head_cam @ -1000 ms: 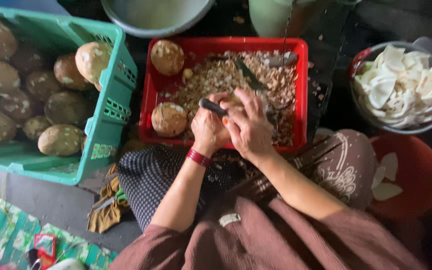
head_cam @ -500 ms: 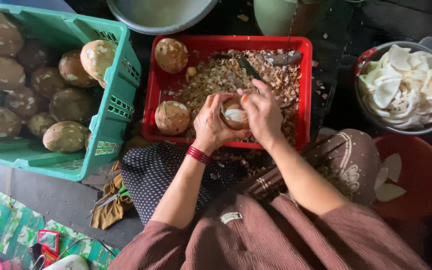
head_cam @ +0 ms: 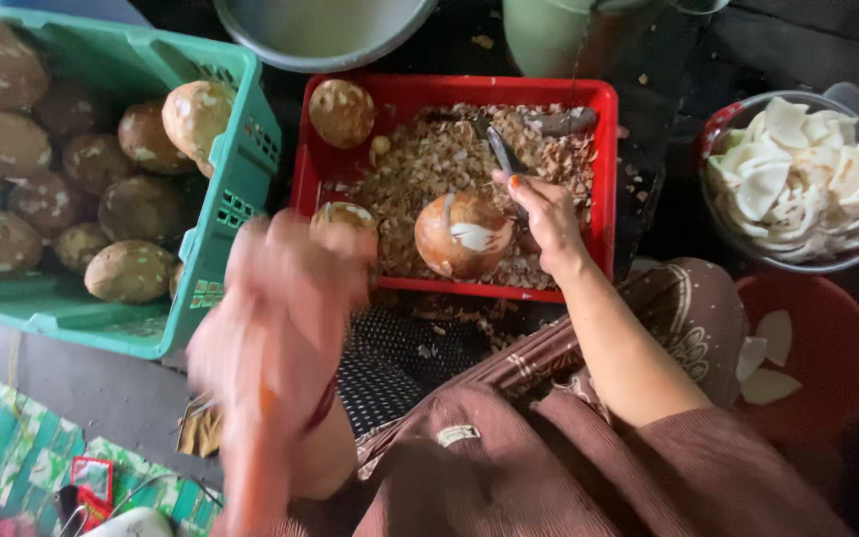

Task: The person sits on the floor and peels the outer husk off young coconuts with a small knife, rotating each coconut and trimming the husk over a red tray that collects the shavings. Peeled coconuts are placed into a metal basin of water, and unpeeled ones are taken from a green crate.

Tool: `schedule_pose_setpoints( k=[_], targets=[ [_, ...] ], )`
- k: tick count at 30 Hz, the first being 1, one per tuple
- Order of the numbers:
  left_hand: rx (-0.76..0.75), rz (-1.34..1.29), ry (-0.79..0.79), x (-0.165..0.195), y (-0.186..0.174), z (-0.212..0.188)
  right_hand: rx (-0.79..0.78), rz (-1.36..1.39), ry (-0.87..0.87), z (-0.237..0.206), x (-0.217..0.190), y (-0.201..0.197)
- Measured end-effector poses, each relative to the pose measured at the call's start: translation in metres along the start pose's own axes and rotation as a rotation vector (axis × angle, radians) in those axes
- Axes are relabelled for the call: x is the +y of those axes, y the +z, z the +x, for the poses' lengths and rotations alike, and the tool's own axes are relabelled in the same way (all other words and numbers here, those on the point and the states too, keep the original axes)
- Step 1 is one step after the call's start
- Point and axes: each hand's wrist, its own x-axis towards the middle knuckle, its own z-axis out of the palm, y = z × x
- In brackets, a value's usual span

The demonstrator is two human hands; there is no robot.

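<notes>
Half a second ago both hands cradled the nut; now the left hand [head_cam: 285, 298] has swung away, blurred, so whether it's spread or closed I can't tell. Its partner, the right hand [head_cam: 546, 214], pinches a dark knife [head_cam: 502, 154] just beside the coconut [head_cam: 464, 234], which sits in the red crate [head_cam: 603, 179] on brown shavings [head_cam: 429, 164]: round, tan, glossy, with white flesh showing through a gash.

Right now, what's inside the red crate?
The red crate holds brown shavings, a partly peeled coconut beside the right hand with its knife, and two more coconuts. The shavings cover its floor.
</notes>
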Motion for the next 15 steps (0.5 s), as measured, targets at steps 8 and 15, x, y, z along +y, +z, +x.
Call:
schedule_pose_setpoints(
  k=[8, 15],
  targets=[
    [-0.096, 0.641, -0.292, -0.020, 0.011, 0.000, -0.057, -0.032, -0.046, -0.004, -0.002, 0.000],
    [-0.032, 1.372, -0.594, -0.123, -0.014, -0.039, -0.008, -0.150, -0.075, -0.026, -0.032, 0.017]
  ],
)
